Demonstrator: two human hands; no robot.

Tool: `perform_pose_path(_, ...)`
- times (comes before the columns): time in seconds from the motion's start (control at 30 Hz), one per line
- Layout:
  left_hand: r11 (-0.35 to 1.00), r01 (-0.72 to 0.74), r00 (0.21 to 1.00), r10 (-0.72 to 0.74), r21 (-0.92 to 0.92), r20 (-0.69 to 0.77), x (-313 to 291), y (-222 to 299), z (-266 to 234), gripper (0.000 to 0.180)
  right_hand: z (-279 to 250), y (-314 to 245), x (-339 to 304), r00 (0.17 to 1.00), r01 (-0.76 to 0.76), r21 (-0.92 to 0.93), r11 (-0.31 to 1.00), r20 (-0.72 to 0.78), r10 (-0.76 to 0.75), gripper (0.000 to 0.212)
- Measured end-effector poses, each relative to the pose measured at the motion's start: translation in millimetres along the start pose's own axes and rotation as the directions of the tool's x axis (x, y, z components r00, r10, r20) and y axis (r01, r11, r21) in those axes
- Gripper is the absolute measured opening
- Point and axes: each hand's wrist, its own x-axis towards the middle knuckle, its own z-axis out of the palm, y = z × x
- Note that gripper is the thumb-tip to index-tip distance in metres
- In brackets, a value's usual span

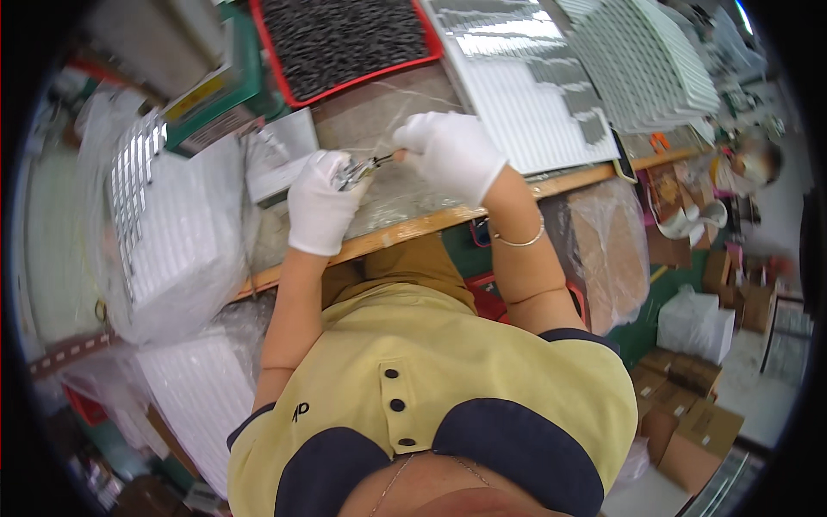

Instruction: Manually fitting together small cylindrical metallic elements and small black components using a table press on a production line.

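Your left hand (324, 207) curls closed round a silver piece (348, 177), above the bench (379, 112), near its near edge. Your right hand (455, 155), just right, pinches thumb to finger on a thin dark end (387, 158); can't tell if it's a separate part. Judgement: this piece is mid-work. Farther right, silver rows (504, 39) cover part of the rack (517, 112); nearer ribs are bare. Far: red tray (379, 77), well filled with dark bits (349, 43), far side cut off. Your grip hides most of the piece.

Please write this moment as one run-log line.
Left gloved hand: holds shiny metallic parts | right gloved hand: pinches thin dark piece | beyond: red tray, ribbed white panel
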Motion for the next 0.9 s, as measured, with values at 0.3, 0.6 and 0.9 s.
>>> perform_pose_path(0.3,0.413,0.724,0.689,-0.476,-0.552,0.548,-12.3,1.6,16.5,0.025,-16.5,154.9,-46.7,0.577,-0.749,0.122,0.651,-0.362,0.732,0.03)
perform_pose_path(0.6,-0.004,0.807,0.569,-0.262,-0.591,0.779,0.5,-3.5,16.3,0.016,-12.7,259.8,-56.4,0.46,-0.877,-0.264,0.401,-0.22,0.86,0.05)
perform_pose_path(0.9,0.426,0.738,0.675,-0.448,-0.524,0.587,-5.9,7.2,-3.7,0.033,27.3,39.8,-3.6,0.965,-0.037,0.804,0.593,-0.126,0.231,0.016)
